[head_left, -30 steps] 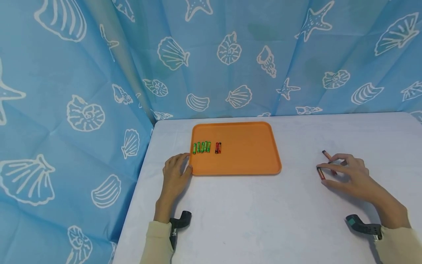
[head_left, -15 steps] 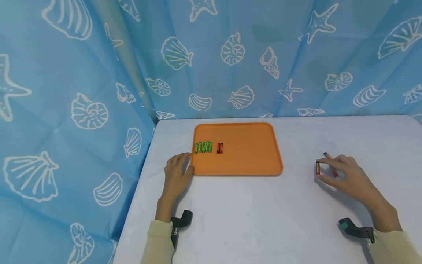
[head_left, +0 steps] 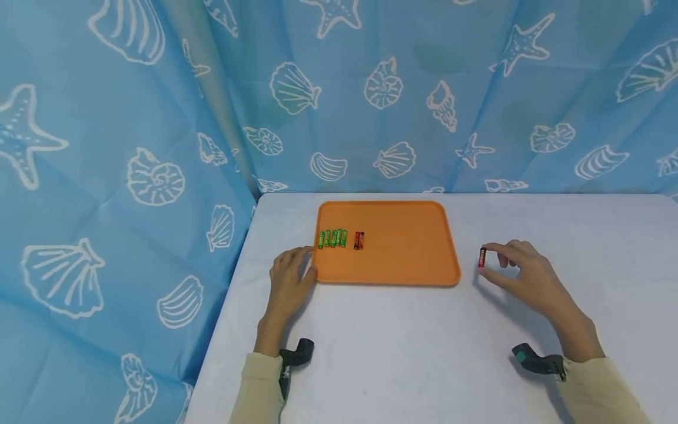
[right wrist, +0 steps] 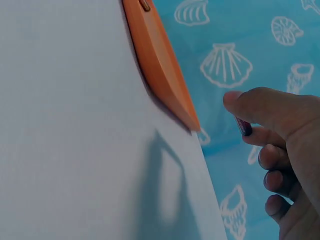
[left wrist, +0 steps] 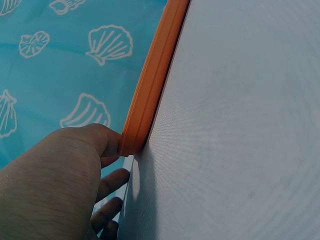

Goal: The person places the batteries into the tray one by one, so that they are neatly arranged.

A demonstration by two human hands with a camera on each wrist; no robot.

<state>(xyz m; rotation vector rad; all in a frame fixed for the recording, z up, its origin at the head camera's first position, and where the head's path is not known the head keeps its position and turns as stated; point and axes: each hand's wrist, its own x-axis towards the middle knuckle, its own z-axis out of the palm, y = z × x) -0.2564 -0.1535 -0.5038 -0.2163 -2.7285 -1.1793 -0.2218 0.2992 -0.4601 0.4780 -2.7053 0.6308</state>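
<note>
My right hand (head_left: 529,277) pinches a red AAA-size battery (head_left: 482,258) upright between thumb and forefinger, in the air right of the orange tray (head_left: 408,271). In the right wrist view the thumb covers most of this battery (right wrist: 244,126). The left hand (head_left: 288,282) rests at the tray's left edge with fingers loosely bent. From the left wrist, its thumb touches the tray corner (left wrist: 135,135) and the other fingers hang apart. Inside the tray, several green batteries (head_left: 332,238) stand side by side at the left, and two red batteries (head_left: 359,240) lie just right of them.
The tray sits on a white-covered table (head_left: 402,353) near its back edge. A blue curtain (head_left: 339,106) with shell prints hangs behind and along the left side. A dark wrist camera (head_left: 537,362) is strapped to the right wrist, another (head_left: 296,353) to the left.
My right hand has picked up a red battery and carried it left toward the tray. The other red battery or batteries seen there before are hidden now. The left hand stays at the tray.
</note>
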